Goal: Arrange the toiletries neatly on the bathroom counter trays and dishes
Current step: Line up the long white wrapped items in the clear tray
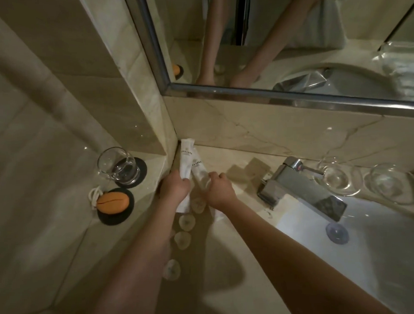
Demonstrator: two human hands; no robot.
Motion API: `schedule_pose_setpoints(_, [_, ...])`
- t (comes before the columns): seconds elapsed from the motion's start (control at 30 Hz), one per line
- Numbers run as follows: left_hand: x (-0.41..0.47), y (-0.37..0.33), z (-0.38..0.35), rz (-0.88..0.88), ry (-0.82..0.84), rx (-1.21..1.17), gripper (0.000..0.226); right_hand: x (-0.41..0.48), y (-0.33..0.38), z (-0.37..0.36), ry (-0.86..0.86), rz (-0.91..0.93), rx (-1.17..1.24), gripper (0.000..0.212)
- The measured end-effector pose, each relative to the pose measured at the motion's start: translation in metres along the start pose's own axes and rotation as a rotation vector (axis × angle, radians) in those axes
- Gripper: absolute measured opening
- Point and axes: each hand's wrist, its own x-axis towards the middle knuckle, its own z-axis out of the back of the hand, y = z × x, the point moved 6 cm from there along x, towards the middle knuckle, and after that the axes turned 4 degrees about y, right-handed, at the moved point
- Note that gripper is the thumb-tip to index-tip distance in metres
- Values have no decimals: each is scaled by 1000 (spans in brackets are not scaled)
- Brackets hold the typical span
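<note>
The left packet point(186, 157) and right packet point(198, 169), both white, lie side by side in the back corner of the counter point(236, 160). Their long axes run away from the person, and their far ends almost meet the wall. The left hand point(175, 188) has its fingers curled round the near part of the left packet. The right hand point(219, 191) seems to pinch the near end of the right one, though blur hides the fingertips. Each hand is nearest its own packet. A row of small round pads point(186, 222) trails toward the person. Past the tap point(301, 186), well apart to the right, stand two clear glass dishes point(335, 178), so the right hand has the shorter reach there.
</note>
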Motion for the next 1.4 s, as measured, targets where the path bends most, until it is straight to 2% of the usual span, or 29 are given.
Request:
schedule_pose_setpoints(0.17, [-16,-9,21,-151,-126,-46,26,9,17,4,-143,-64,-203,55])
schedule_pose_setpoints(0.33, [-30,-11,30,-200,-148,-98,25,16,14,9,-96,-194,-150,43])
schedule_pose_setpoints(0.43, [-38,-14,30,-206,-148,-123,26,12,12,23,-118,-151,-116,28])
schedule_pose_setpoints(0.6, [-62,-16,22,-194,-97,-308,21,-21,-9,39,-201,-60,125,16])
schedule_pose_setpoints(0.77, [-110,-26,2,-233,-61,-462,16,-90,-52,43,-217,20,339,30])
schedule_pose_setpoints(0.9, [-158,-34,-18,-257,-60,-505,8,-147,-87,44,-185,64,439,21])
schedule_pose_setpoints(1.0, [-195,-42,-33,-300,-71,-526,7,-190,-112,50,-196,91,357,18])
schedule_pose_setpoints(1.13, [-235,-60,-65,-369,53,-590,19,-246,-156,59,-224,93,261,18])
schedule_pose_setpoints(1.2, [-246,-72,-86,-380,163,-538,21,-271,-178,65,-220,111,186,26])
schedule_pose_setpoints(1.3, [-263,-92,-116,-391,296,-486,27,-303,-212,76,-209,104,62,19])
schedule_pose_setpoints(1.4, [-288,-119,-149,-428,434,-456,14,-326,-246,88,-249,85,3,19])
